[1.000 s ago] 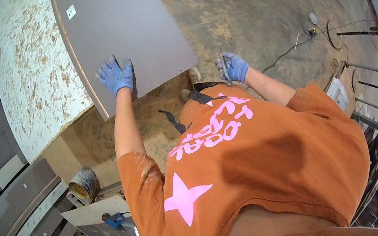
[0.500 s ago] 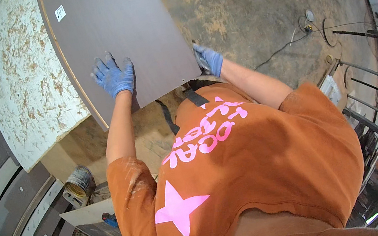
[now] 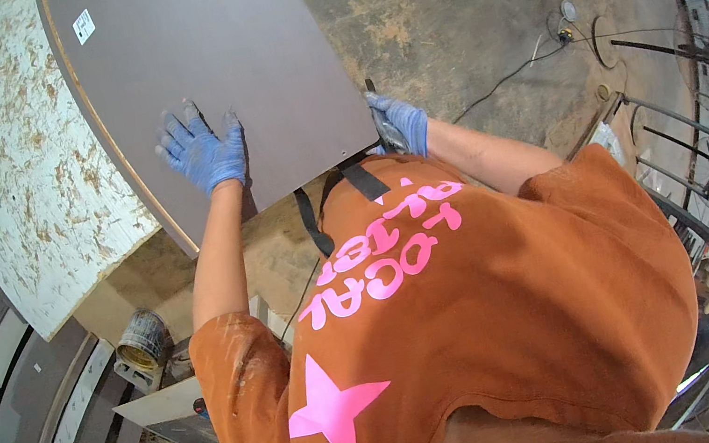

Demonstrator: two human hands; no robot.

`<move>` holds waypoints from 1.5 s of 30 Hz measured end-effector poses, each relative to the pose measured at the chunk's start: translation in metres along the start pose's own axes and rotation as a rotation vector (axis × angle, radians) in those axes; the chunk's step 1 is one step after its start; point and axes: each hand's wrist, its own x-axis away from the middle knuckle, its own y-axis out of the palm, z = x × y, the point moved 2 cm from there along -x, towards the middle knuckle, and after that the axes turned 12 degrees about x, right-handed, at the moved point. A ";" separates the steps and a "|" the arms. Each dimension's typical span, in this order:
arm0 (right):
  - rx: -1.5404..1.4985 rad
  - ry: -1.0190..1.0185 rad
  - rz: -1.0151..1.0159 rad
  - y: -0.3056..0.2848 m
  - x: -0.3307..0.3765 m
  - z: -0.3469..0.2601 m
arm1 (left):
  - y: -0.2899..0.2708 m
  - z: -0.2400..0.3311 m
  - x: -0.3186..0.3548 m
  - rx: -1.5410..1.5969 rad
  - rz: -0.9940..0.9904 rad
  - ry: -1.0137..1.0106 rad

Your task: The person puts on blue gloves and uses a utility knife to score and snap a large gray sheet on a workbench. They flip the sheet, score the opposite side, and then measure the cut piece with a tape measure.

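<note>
On the grey board (image 3: 202, 54), the left hand (image 3: 208, 155) lay spread, seemingly steadying it; alongside, the right hand (image 3: 405, 121) gripped a dark tool (image 3: 370, 86).

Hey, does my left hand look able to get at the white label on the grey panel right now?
Probably yes, with a stretch: the left hand lies spread on the grey panel, and nothing visible blocks the way across its surface to the white label.

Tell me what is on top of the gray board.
On the gray board are the gloved left hand, palm down, and a white sticker toward the upper left. Whatever the hand covers cannot be seen.
</note>
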 end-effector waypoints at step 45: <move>-0.827 -0.328 0.453 0.160 -0.026 0.171 | -0.034 -0.116 -0.016 0.262 -0.185 0.951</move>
